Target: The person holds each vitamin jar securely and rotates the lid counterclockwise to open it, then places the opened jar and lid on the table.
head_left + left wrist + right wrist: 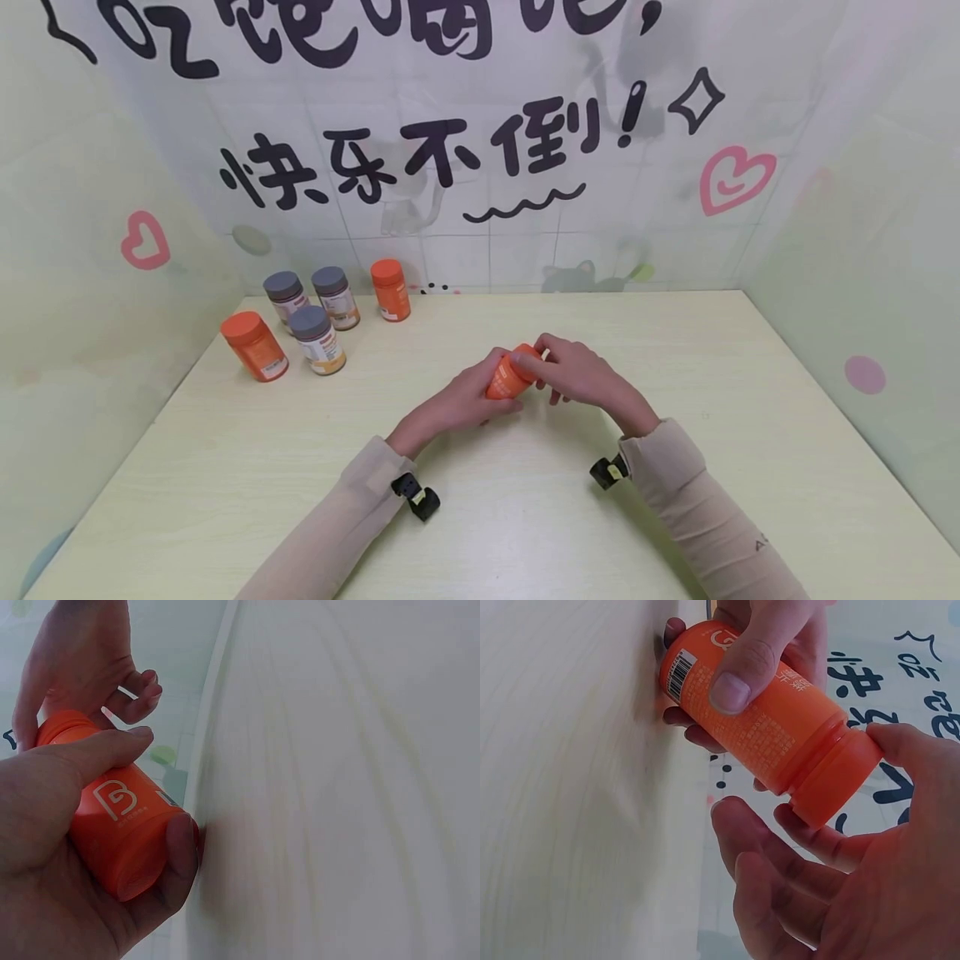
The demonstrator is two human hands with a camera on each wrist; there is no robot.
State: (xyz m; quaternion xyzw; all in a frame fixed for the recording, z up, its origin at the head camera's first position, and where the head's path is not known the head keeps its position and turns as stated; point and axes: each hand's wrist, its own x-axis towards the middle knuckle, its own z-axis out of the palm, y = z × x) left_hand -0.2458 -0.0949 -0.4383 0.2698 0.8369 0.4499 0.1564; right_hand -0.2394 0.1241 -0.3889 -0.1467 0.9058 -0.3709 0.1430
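Note:
An orange plastic bottle (507, 382) is held tilted above the table, its orange cap (838, 778) pointing toward the right hand. My left hand (468, 396) grips the bottle's body, thumb across one side and fingers round the other. At the cap, my right hand (583, 373) pinches the rim between thumb and index finger, while the other fingers lie off it, loosely bent. White print and a barcode show on the bottle (757, 724) in the right wrist view; the left wrist view shows a white logo on the bottle (112, 810).
At the table's back left stand two more orange bottles (256, 348) (391, 292) and three grey-lidded jars (318, 342) with white labels. A printed cloth wall (487, 250) rises behind the table (517, 517), with cloth at both sides.

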